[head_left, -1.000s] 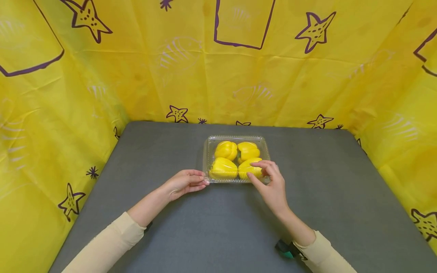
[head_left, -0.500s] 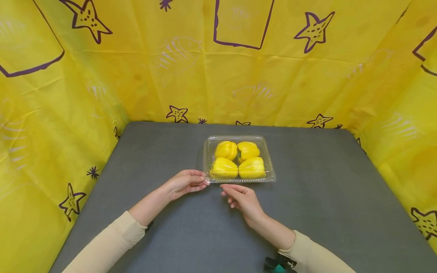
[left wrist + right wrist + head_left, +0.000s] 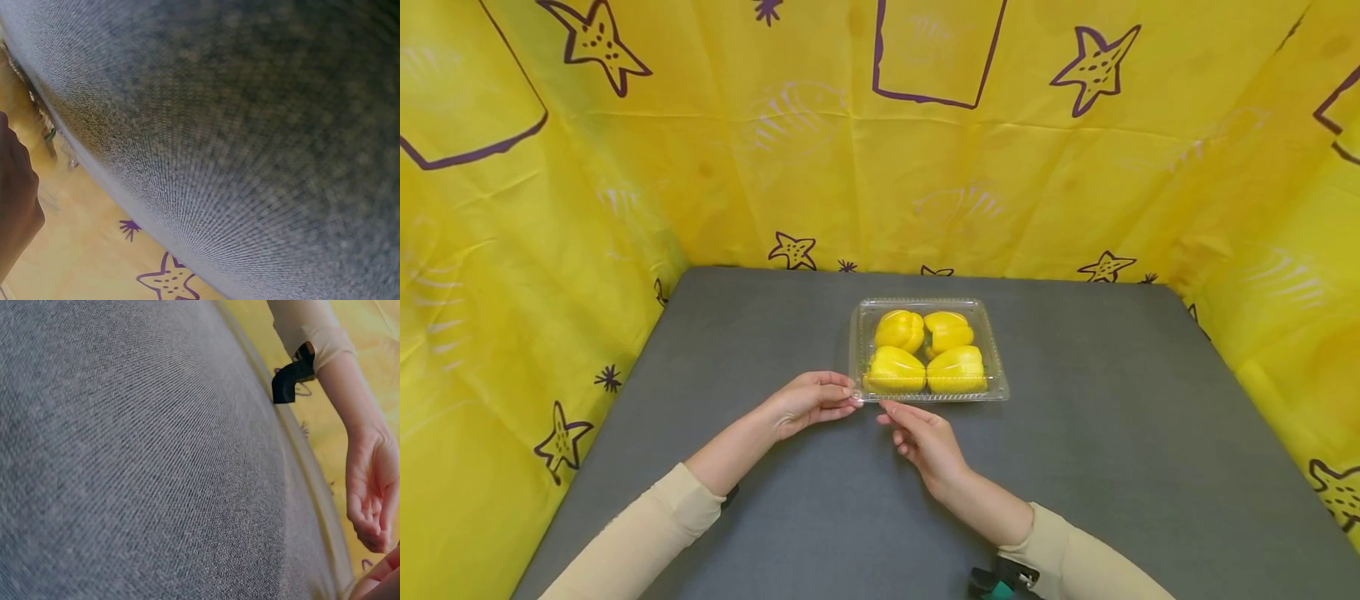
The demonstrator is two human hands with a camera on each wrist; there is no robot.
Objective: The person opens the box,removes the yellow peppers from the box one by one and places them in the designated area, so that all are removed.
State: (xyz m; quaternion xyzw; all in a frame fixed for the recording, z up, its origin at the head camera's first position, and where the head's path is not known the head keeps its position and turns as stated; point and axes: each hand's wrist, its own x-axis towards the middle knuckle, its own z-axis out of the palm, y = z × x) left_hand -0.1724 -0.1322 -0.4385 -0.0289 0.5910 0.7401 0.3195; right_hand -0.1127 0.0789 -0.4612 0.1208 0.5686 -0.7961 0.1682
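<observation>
A clear plastic clamshell container (image 3: 996, 358) sits on the grey table with several yellow bell peppers (image 3: 955, 371) inside. My left hand (image 3: 812, 406) pinches its front left corner between thumb and fingers. Just to the right of that, the thumb and index finger of my right hand (image 3: 928, 446) come together on the front rim, the other fingers curled beneath. In the right wrist view, the left hand (image 3: 374, 487) shows at the right side, and part of the right hand (image 3: 382, 581) fills the lower corner. The left wrist view catches only a dark part of a hand (image 3: 17, 200) at its edge.
The grey cloth-covered table (image 3: 1112, 433) surrounds the container. Yellow fabric (image 3: 1037, 183) printed with starfish and fish hangs behind it and on both sides. A black wrist mount (image 3: 1003, 575) sits under the right sleeve.
The right hand has left the container's right side and come down and left to its front rim, its fingertips drawing together. The left hand stays at the corner.
</observation>
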